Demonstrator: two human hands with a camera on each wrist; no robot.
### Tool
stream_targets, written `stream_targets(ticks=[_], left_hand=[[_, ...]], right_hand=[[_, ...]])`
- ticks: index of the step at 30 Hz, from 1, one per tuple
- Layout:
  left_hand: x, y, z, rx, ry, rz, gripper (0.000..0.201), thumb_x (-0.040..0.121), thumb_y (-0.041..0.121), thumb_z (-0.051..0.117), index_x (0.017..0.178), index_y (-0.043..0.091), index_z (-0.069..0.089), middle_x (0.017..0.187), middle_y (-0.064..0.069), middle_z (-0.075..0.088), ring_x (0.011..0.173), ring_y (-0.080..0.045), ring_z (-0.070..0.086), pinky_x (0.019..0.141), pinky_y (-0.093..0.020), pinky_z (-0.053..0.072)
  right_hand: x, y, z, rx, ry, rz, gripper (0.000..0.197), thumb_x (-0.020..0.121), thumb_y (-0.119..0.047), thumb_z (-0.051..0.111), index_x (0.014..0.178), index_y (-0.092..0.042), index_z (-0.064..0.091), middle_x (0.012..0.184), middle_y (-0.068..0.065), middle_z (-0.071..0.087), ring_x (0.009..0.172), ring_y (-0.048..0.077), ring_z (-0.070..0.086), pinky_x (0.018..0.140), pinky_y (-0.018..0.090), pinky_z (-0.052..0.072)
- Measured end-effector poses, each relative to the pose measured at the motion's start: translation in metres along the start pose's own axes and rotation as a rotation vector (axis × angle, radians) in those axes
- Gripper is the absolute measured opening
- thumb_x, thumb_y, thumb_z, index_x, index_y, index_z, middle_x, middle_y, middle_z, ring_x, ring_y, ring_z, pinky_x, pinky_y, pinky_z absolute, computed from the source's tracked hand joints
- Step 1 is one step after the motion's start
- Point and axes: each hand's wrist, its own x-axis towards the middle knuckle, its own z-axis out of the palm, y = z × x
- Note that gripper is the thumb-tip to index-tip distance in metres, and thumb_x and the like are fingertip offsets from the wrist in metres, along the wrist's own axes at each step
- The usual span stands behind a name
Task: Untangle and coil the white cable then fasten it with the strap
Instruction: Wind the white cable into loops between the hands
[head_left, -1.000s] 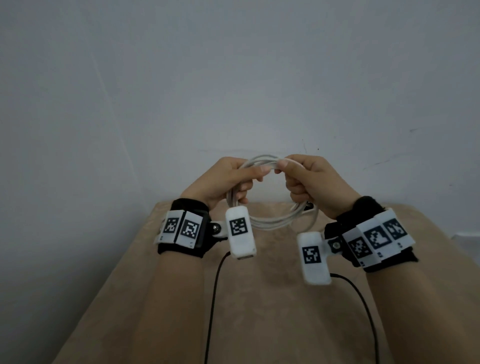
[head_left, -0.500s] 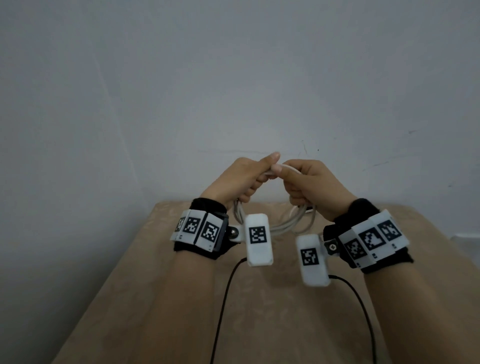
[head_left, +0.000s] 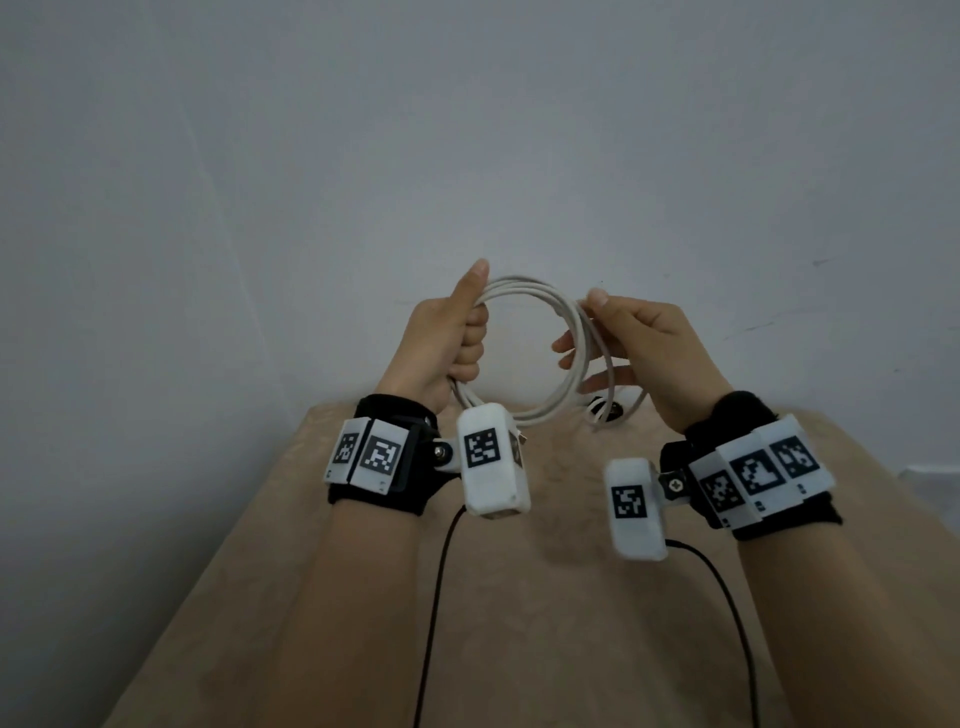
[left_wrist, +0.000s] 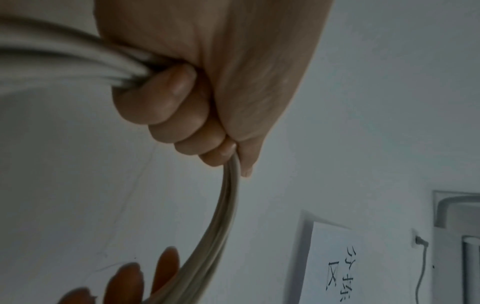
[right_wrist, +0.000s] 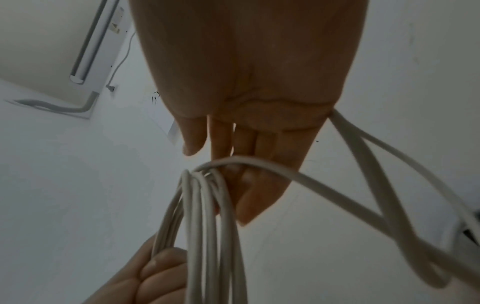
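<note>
The white cable (head_left: 524, 285) is wound into a round coil of several loops, held up in front of the wall. My left hand (head_left: 452, 338) grips the coil's left side in a fist, thumb pointing up; the left wrist view shows the fingers (left_wrist: 166, 107) curled round the bundled strands (left_wrist: 226, 205). My right hand (head_left: 639, 338) is at the coil's right side with straight fingers (right_wrist: 249, 144) lying against the strands (right_wrist: 207, 226) and the thumb resting on top. A loose length (right_wrist: 337, 197) hangs below the right hand. A small dark object (head_left: 605, 408), possibly the strap, lies on the table under the coil.
A beige table (head_left: 519, 597) runs below my forearms up to a plain grey wall. Two black cords (head_left: 436, 597) trail from the wrist cameras across it. A paper sign (left_wrist: 335, 257) hangs on the wall.
My hands, pinching together at the top of the coil, have moved apart. The left now grips the coil's left side; the right has opened at the right side. The coil sits higher.
</note>
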Motion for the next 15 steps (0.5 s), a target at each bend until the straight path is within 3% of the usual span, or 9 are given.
stream_targets(ticks=[4, 8, 12, 15], left_hand=[[0.002, 0.0, -0.007, -0.072, 0.048, -0.01, 0.056, 0.092, 0.05, 0.054, 0.047, 0.027, 0.03, 0.044, 0.011, 0.021, 0.036, -0.005, 0.014, 0.035, -0.018, 0.01], [0.004, 0.0, -0.009, -0.175, 0.079, -0.033, 0.052, 0.093, 0.051, 0.052, 0.056, 0.024, 0.029, 0.043, 0.011, 0.021, 0.034, -0.004, 0.015, 0.034, -0.017, 0.011], [0.004, -0.001, -0.006, -0.307, 0.095, -0.059, 0.05, 0.093, 0.052, 0.052, 0.058, 0.022, 0.03, 0.043, 0.01, 0.019, 0.034, -0.004, 0.013, 0.033, -0.017, 0.011], [0.004, 0.0, -0.004, -0.394, 0.106, -0.077, 0.051, 0.093, 0.052, 0.051, 0.058, 0.021, 0.03, 0.043, 0.01, 0.019, 0.033, -0.004, 0.013, 0.031, -0.017, 0.012]], right_hand=[[0.0, 0.001, 0.003, -0.06, 0.015, -0.001, 0.02, 0.096, -0.024, 0.052, 0.093, -0.018, 0.071, 0.089, 0.002, 0.075, 0.077, 0.009, 0.07, 0.039, 0.021, 0.041], [-0.001, 0.0, 0.005, -0.064, 0.024, 0.025, 0.022, 0.097, -0.028, 0.05, 0.096, -0.018, 0.07, 0.099, 0.006, 0.073, 0.08, 0.009, 0.07, 0.038, 0.02, 0.025], [-0.004, -0.001, 0.018, -0.094, -0.049, 0.098, 0.03, 0.095, -0.04, 0.049, 0.113, -0.02, 0.063, 0.102, -0.001, 0.073, 0.091, 0.01, 0.069, 0.041, 0.022, 0.021], [-0.004, 0.0, 0.028, -0.085, -0.104, 0.118, 0.032, 0.094, -0.039, 0.053, 0.12, -0.021, 0.055, 0.101, 0.001, 0.074, 0.097, 0.018, 0.069, 0.038, 0.019, 0.022]])
